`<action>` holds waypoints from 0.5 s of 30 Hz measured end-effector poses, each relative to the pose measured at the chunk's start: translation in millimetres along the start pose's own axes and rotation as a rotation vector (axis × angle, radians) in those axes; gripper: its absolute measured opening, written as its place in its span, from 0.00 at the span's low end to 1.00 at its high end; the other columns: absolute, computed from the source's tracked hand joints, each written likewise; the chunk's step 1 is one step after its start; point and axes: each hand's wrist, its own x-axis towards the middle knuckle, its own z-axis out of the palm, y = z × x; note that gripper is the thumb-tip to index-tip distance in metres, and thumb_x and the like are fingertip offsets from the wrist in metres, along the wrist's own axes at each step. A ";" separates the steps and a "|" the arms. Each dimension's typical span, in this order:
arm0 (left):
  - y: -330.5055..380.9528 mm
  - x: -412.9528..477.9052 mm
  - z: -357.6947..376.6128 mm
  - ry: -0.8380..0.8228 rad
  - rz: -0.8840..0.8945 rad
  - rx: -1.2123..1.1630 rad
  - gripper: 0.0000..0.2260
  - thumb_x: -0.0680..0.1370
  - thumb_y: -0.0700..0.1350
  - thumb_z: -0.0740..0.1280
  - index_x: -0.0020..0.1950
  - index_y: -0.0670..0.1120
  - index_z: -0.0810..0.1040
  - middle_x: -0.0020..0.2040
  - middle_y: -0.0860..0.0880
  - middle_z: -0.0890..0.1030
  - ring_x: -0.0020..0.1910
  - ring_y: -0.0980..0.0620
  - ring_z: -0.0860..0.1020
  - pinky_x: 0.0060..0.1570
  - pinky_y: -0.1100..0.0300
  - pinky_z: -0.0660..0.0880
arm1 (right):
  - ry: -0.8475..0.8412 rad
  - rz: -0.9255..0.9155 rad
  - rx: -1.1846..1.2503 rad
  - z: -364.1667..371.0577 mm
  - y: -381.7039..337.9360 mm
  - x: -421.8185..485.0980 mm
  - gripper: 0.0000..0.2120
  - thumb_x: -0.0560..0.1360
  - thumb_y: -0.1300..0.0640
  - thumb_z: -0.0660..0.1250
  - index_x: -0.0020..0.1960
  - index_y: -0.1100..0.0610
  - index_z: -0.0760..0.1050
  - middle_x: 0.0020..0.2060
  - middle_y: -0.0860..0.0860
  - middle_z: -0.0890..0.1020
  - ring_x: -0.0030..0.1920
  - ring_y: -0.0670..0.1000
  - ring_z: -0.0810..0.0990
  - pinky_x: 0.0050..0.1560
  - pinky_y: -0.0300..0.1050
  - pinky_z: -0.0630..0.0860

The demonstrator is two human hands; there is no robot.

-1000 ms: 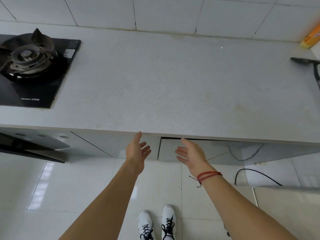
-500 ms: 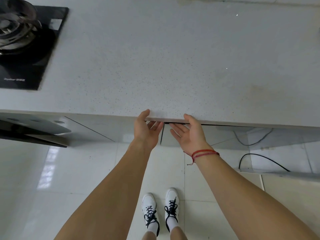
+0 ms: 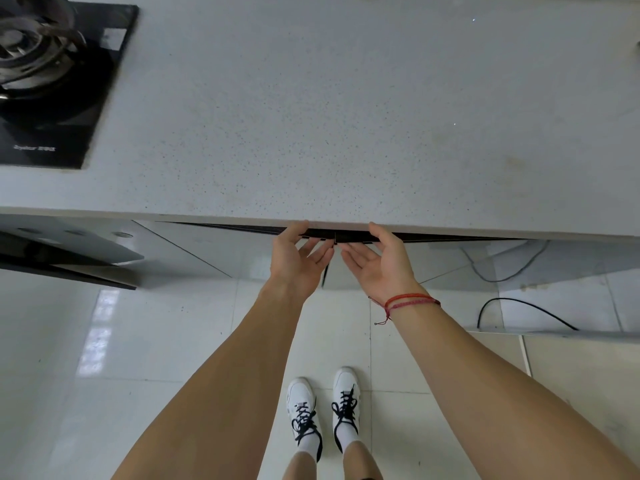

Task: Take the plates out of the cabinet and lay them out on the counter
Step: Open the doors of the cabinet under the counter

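Fingers of your left hand and right hand lie loosely spread against the glossy grey cabinet doors. Your thumbs seem to hook over the doors' top edges, just under the speckled bench lip, where a dark gap shows. Plates are hidden from view. A black hob sits far left, and a cable lies on the floor to the right.

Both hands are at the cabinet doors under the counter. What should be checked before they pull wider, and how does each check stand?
1. Left hand holds the left door: ok, thumb over its top edge, fingers on its front.
2. Right hand holds the right door: ok, same hold.
3. Doors free to swing: ok, a dark gap shows along their tops.
4. Plates inside: cannot tell, the interior is hidden.
5. Room on the counter: ok, a bare stretch right of the stove.
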 end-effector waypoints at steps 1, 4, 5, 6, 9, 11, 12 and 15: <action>-1.3 -3.8 -4.4 -0.006 -0.003 0.012 0.07 0.75 0.41 0.68 0.51 0.44 0.75 0.59 0.39 0.78 0.57 0.37 0.81 0.65 0.47 0.73 | -0.004 0.000 -0.011 -2.3 1.6 -3.1 0.09 0.76 0.57 0.69 0.55 0.56 0.76 0.59 0.65 0.80 0.59 0.60 0.82 0.64 0.51 0.76; -6.1 -16.7 -17.3 0.003 -0.005 0.047 0.08 0.75 0.40 0.68 0.54 0.44 0.75 0.61 0.38 0.78 0.57 0.37 0.81 0.65 0.47 0.73 | 0.002 0.001 -0.052 -10.9 7.7 -13.0 0.08 0.77 0.57 0.69 0.55 0.56 0.75 0.58 0.64 0.81 0.59 0.59 0.82 0.64 0.51 0.77; -8.3 -22.4 -21.1 0.009 -0.006 0.064 0.08 0.75 0.40 0.68 0.53 0.44 0.76 0.60 0.38 0.78 0.57 0.38 0.81 0.66 0.47 0.73 | 0.008 0.001 -0.067 -14.4 10.3 -16.5 0.08 0.77 0.56 0.69 0.54 0.55 0.75 0.58 0.64 0.81 0.59 0.59 0.82 0.63 0.51 0.77; -10.7 -27.7 -25.7 0.017 -0.007 0.080 0.07 0.75 0.39 0.68 0.52 0.44 0.76 0.58 0.38 0.79 0.57 0.38 0.81 0.66 0.47 0.73 | 0.012 -0.001 -0.088 -19.2 13.1 -19.0 0.08 0.77 0.56 0.69 0.55 0.55 0.74 0.58 0.64 0.81 0.59 0.59 0.82 0.62 0.51 0.77; -16.0 -43.8 -43.9 0.027 -0.010 0.129 0.05 0.76 0.39 0.67 0.52 0.45 0.76 0.55 0.39 0.80 0.59 0.37 0.80 0.66 0.46 0.73 | -0.001 0.003 -0.130 -37.1 22.5 -26.6 0.17 0.77 0.55 0.69 0.65 0.56 0.73 0.60 0.63 0.80 0.59 0.59 0.82 0.57 0.50 0.79; -18.0 -53.1 -59.6 0.029 -0.016 0.167 0.08 0.77 0.39 0.67 0.55 0.46 0.76 0.58 0.39 0.80 0.59 0.37 0.80 0.65 0.46 0.73 | 0.000 0.015 -0.154 -49.6 27.1 -34.3 0.21 0.77 0.55 0.69 0.68 0.57 0.71 0.61 0.63 0.79 0.59 0.59 0.82 0.55 0.49 0.80; -19.3 -57.9 -68.3 0.036 -0.021 0.185 0.09 0.77 0.40 0.67 0.56 0.47 0.76 0.60 0.39 0.79 0.59 0.37 0.80 0.65 0.46 0.73 | 0.000 0.020 -0.175 -55.7 28.9 -39.0 0.20 0.77 0.55 0.68 0.67 0.57 0.72 0.61 0.63 0.80 0.58 0.58 0.83 0.55 0.49 0.80; -22.2 -75.9 -88.9 0.059 -0.034 0.243 0.09 0.77 0.40 0.67 0.56 0.48 0.75 0.62 0.39 0.78 0.58 0.37 0.80 0.65 0.46 0.74 | 0.013 0.023 -0.238 -71.0 32.5 -55.7 0.11 0.78 0.55 0.67 0.59 0.56 0.74 0.59 0.62 0.81 0.57 0.58 0.84 0.59 0.49 0.78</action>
